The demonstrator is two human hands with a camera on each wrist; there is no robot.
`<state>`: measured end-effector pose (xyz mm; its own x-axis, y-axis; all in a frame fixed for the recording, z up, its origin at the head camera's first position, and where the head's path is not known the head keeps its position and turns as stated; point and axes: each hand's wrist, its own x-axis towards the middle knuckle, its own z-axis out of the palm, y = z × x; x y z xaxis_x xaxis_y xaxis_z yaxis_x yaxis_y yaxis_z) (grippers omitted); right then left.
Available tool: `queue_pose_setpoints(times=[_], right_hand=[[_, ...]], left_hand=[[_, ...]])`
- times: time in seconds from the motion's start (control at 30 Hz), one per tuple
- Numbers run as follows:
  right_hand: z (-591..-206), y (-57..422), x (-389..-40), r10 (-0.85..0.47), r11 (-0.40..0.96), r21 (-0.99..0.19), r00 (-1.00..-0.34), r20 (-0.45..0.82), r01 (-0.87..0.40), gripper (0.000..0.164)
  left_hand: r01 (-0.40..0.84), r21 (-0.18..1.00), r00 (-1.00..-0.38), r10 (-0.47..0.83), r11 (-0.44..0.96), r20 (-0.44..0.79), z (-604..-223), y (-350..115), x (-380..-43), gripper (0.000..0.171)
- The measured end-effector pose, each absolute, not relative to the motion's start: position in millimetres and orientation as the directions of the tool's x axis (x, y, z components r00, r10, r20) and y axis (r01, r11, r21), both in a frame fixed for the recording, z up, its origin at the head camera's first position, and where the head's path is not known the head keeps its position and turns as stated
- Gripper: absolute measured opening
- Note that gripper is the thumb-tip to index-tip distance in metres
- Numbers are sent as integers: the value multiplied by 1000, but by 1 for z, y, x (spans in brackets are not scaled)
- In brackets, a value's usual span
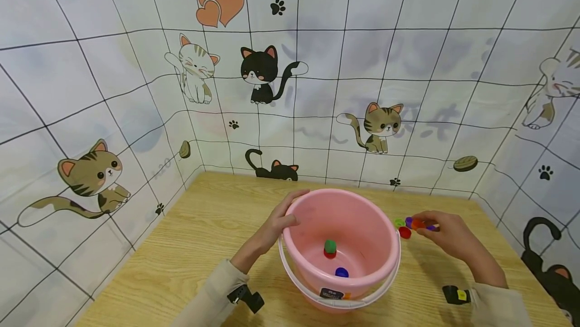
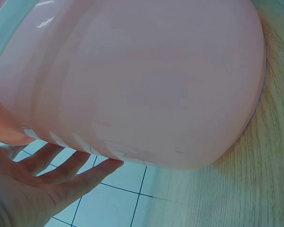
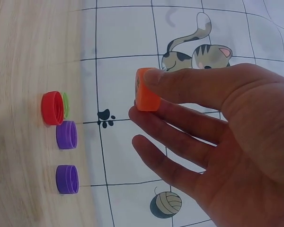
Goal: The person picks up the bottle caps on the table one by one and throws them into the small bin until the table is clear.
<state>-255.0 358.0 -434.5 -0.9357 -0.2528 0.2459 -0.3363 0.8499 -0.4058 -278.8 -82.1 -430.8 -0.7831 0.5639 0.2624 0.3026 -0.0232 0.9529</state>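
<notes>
I have the right grip [image 1: 446, 232] pinching an orange cap [image 3: 147, 90] between thumb and fingertips, to the right of the bucket [image 1: 362, 236] and toward the far edge of the desk [image 1: 204, 226]. My first worry is that pinch: the thumb bears on one side while the lowest finger in the wrist view stands clear, so a slight slip of the thumb could pop the cap loose and send it rolling toward the desk's right edge.

Next, crowding. A red cap [image 3: 49, 109] partly covers a green cap [image 3: 66, 105], a purple cap [image 3: 64, 135] sits just beside them, and a second purple cap [image 3: 64, 179] lies a little apart. If the knuckles dip or sweep sideways, I could scatter the lot.

The left grip [image 1: 274, 225] holds the bucket's rim, thumb over the lip and fingers along the outer wall. I cannot tell whether the base sits quite flat. Too hard a pull here could tip it toward the desk's near edge and shift the green piece [image 1: 330, 245], red piece [image 1: 330, 255] and blue piece [image 1: 342, 272] inside.

Last, the white handle [image 1: 351, 305] hangs round the near side; a sleeve could snag it. Should I bring the cap across too low, the right rim could knock it free, outside the bucket.
</notes>
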Motion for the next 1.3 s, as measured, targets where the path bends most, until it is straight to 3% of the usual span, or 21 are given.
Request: queue_pose_setpoints(times=[1.3], right_hand=[[-419,346,-248,-268,844,-394,-922,279,-364,32]], left_hand=[[288,958,-793,559,-6,242,-431,-82,-278,74]])
